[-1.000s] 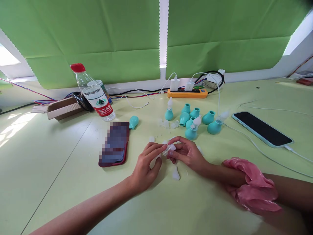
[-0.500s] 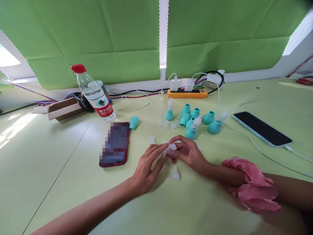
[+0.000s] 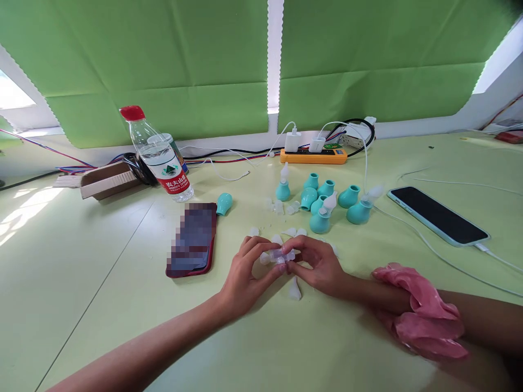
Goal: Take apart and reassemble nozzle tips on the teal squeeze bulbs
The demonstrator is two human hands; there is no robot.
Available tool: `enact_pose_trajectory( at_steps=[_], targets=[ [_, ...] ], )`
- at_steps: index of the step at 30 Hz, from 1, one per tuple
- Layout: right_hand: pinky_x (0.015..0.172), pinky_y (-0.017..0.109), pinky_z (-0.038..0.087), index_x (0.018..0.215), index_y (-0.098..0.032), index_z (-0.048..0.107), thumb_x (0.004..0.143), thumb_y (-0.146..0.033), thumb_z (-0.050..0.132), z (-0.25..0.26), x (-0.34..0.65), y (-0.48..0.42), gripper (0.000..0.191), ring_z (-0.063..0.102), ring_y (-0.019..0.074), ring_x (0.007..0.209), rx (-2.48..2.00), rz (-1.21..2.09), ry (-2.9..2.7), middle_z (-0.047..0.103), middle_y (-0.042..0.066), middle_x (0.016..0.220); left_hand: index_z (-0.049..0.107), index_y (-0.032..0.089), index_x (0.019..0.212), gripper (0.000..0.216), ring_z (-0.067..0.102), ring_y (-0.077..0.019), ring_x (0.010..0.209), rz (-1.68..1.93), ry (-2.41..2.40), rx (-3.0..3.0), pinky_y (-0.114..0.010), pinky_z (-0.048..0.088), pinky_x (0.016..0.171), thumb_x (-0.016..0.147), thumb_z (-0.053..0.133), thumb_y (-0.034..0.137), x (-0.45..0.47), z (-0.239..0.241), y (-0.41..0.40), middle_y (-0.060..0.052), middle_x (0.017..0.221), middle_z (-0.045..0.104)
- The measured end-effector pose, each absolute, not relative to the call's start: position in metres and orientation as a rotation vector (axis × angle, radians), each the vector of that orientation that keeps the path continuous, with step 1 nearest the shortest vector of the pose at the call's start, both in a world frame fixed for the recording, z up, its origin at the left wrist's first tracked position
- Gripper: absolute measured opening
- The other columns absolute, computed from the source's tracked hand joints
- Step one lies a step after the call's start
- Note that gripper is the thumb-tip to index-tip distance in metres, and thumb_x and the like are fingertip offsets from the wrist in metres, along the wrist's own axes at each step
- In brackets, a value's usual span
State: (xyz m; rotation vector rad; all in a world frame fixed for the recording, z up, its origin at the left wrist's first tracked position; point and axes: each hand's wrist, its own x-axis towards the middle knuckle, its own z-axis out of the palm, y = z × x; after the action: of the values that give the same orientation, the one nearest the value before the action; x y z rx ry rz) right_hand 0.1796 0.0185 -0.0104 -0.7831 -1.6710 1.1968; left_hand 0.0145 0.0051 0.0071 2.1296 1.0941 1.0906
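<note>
Over the pale green tabletop [image 3: 347,348], the person's left hand [image 3: 248,276] and right hand [image 3: 324,268] are both partly curled, pinching a small, translucent whitish plastic tube-like piece [image 3: 278,255] between thumbs and fingers. A milky-white cone-shaped tip [image 3: 295,290] is lying just on their near side, while glossy teal bulb-shaped pieces [image 3: 320,222] are sitting beyond.

Mid-frame, the small fitting [image 3: 277,254] is showing translucent white, bulbs [image 3: 319,223] right of centre are showing turquoise, blinds [image 3: 163,49] across the top are showing green.
</note>
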Motion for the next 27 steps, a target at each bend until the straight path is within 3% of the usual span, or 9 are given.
enact_pose_trajectory(
  at_steps=[4,20,27],
  targets=[
    [0.063,0.025,0.051,0.096,-0.022,0.052,0.07,-0.017,0.059,-0.0083,0.18,0.017,0.027,0.054,0.0154,0.081,-0.84,1.173,-1.656,0.055,0.004,0.087,0.056,0.016,0.092,0.02,0.049,-0.0177,0.083,1.205,1.091,2.158,-0.032,0.043,0.071,0.073,0.06,0.021,0.0145,0.0056,0.004,-0.006,0.085,0.058],
    [0.062,0.026,0.051,0.09,-0.021,0.056,0.07,-0.018,0.06,-0.0094,0.1801,0.0189,0.02,0.055,0.014,0.076,-0.817,1.121,-1.695,0.056,0.003,0.083,0.057,0.014,0.092,0.021,0.049,-0.018,0.077,1.291,0.994,2.208,-0.033,0.044,0.067,0.071,0.061,0.015,0.0143,0.0068,0.0037,-0.008,0.081,0.061],
    [0.063,0.029,0.053,0.101,-0.023,0.051,0.075,-0.018,0.053,-0.0073,0.1808,0.0164,0.027,0.056,0.015,0.076,-0.842,0.908,-1.873,0.058,0.005,0.093,0.055,0.015,0.079,0.012,0.057,-0.0171,0.074,1.368,1.079,2.101,-0.031,0.048,0.066,0.069,0.061,0.019,0.0147,0.0091,0.0022,-0.007,0.077,0.062]
  ],
)
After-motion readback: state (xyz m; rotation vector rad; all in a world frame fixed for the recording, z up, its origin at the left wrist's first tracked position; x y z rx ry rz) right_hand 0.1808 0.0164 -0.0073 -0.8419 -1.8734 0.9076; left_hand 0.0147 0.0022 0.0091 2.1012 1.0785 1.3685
